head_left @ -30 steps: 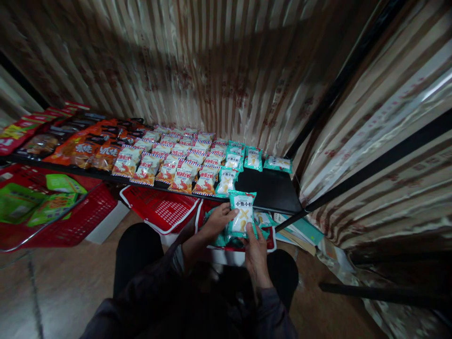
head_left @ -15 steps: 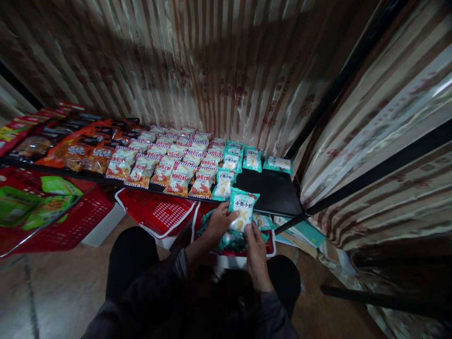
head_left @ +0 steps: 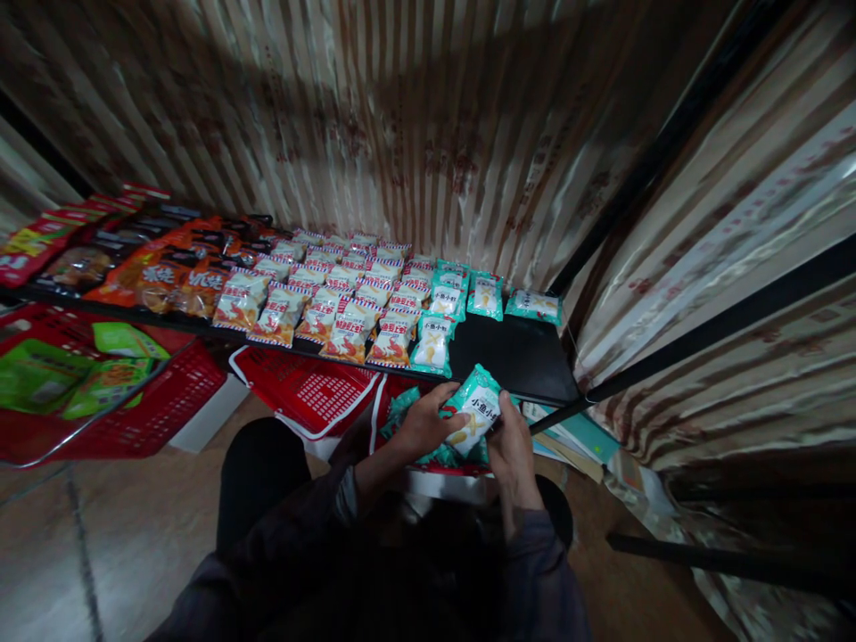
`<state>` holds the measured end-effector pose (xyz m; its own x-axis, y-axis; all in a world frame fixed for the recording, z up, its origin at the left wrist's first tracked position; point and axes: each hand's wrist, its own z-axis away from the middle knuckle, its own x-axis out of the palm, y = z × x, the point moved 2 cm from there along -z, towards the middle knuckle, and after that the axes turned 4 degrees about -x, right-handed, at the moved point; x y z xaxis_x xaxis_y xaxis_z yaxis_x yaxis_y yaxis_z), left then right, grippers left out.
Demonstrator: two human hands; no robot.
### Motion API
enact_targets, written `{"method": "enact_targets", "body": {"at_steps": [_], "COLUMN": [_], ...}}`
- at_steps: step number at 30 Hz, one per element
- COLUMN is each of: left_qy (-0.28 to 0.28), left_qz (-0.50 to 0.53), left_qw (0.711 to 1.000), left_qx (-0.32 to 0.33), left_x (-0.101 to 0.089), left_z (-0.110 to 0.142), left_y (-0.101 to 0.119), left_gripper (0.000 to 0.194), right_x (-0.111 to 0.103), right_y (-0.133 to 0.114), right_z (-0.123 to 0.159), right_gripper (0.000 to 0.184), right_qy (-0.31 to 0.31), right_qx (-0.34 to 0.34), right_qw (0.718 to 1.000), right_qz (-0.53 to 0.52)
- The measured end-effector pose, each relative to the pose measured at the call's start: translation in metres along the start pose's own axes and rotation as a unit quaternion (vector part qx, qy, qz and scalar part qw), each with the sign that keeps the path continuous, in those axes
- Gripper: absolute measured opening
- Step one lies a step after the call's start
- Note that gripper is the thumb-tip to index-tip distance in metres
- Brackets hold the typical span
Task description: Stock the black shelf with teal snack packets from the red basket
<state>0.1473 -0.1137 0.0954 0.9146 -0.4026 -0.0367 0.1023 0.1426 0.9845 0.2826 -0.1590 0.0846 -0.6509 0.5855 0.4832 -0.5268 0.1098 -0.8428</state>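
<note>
A teal-and-white snack bag is tilted between my two hands, just in front of the black shelf. My left hand grips its left side, thumb across the front. On the bag's right edge is my right hand, its fingers closed there and partly hidden. Beneath both hands, a red basket holds more teal bags. Matching teal bags lie on the shelf beside several rows of orange-and-white snack bags.
Farther left on the shelf lie orange packs and red packs. Below stand a red basket with green packs and another red basket. A black frame bar slopes down at the right; a striped curtain hangs behind.
The held bag has tilted clockwise and sits slightly farther right. My right hand has shifted up along its right edge. The view has turned slightly, moving the shelf a little rightward.
</note>
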Motion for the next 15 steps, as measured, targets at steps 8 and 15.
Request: {"method": "enact_targets", "body": {"at_steps": [8, 15], "left_qy": [-0.011, 0.061], "left_qz": [-0.059, -0.068], "left_qw": [0.997, 0.995], "left_qx": [0.046, 0.038], "left_x": [-0.005, -0.006], "left_z": [0.016, 0.029], "left_y": [-0.005, -0.009], "left_gripper": [0.045, 0.034], "right_x": [-0.004, -0.004], "right_y": [0.013, 0.021], "right_z": [-0.013, -0.020], "right_gripper": [0.038, 0.036], "right_qy": [0.043, 0.036], "right_qx": [0.006, -0.009], "right_qw": [0.998, 0.998], "right_qz": [-0.045, -0.052]}}
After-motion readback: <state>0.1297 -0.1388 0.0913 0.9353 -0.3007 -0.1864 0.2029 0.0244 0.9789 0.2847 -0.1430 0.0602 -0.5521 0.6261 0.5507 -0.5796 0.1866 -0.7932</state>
